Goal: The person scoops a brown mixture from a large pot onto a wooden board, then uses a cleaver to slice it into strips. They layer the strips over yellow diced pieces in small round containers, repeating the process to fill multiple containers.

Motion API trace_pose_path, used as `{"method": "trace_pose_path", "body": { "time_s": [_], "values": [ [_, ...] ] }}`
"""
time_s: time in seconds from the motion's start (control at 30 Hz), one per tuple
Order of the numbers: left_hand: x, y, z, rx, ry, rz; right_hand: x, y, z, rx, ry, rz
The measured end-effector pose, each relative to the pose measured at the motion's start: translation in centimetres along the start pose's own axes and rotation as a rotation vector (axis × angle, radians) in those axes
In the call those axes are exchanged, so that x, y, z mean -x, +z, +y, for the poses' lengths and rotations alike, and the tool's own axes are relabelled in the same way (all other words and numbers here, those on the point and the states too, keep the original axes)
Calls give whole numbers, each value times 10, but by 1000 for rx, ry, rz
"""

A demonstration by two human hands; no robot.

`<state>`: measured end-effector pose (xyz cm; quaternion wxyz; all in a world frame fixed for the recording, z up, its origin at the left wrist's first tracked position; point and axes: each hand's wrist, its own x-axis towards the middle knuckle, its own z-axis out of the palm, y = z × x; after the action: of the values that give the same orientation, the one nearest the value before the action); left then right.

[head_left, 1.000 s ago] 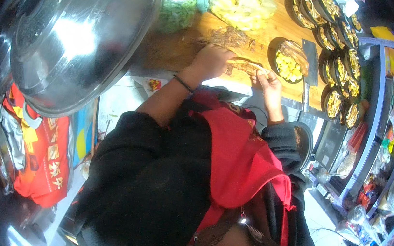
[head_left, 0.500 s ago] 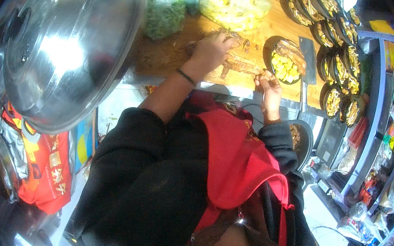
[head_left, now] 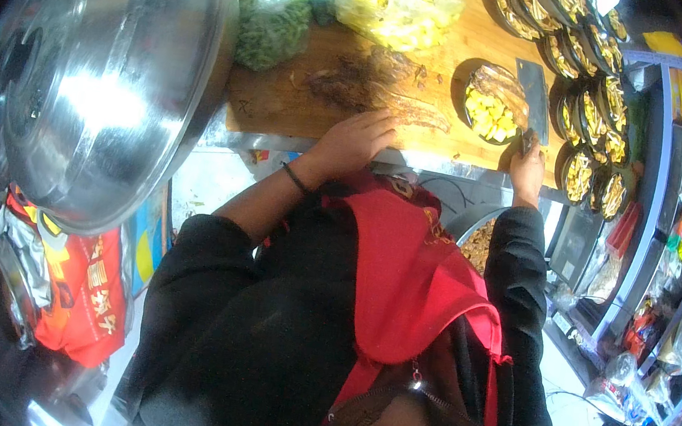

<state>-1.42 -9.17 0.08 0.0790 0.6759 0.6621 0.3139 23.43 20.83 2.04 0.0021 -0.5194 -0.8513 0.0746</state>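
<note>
My right hand (head_left: 526,173) is closed round the handle of a cleaver (head_left: 533,100), whose broad grey blade lies at the right side of a dark bowl. In that bowl are yellow cubes (head_left: 488,117), with a piece of browned meat (head_left: 500,90) along the far side. My left hand (head_left: 355,142) rests flat at the near edge of the wooden board (head_left: 272,113), fingers stretched out to the right. Just beyond its fingers lie browned strips of meat (head_left: 415,114) and a darker torn piece (head_left: 343,87), with small scraps behind.
A large shiny metal lid (head_left: 123,62) rises at the left. Bags of green vegetables (head_left: 272,24) and yellow pieces (head_left: 398,5) stand at the back. Several filled dark bowls (head_left: 577,174) crowd the right end. Beyond them is a shelf rack (head_left: 657,173) with packages.
My right hand has moved right from the meat and taken hold of the cleaver's handle. My left hand has come off the meat, back to the board's near edge.
</note>
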Motion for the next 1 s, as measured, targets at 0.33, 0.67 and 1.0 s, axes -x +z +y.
{"method": "trace_pose_path", "body": {
  "time_s": [0.33,0.67,1.0],
  "values": [
    [-67,21,-7,-92,232,-34,10,-13,2,-350,11,71],
    [-79,31,-10,165,17,171,153,-45,-70,-957,157,-98],
    [-91,36,-16,142,13,191,153,-62,-144,-419,-125,-193]
  ]
}}
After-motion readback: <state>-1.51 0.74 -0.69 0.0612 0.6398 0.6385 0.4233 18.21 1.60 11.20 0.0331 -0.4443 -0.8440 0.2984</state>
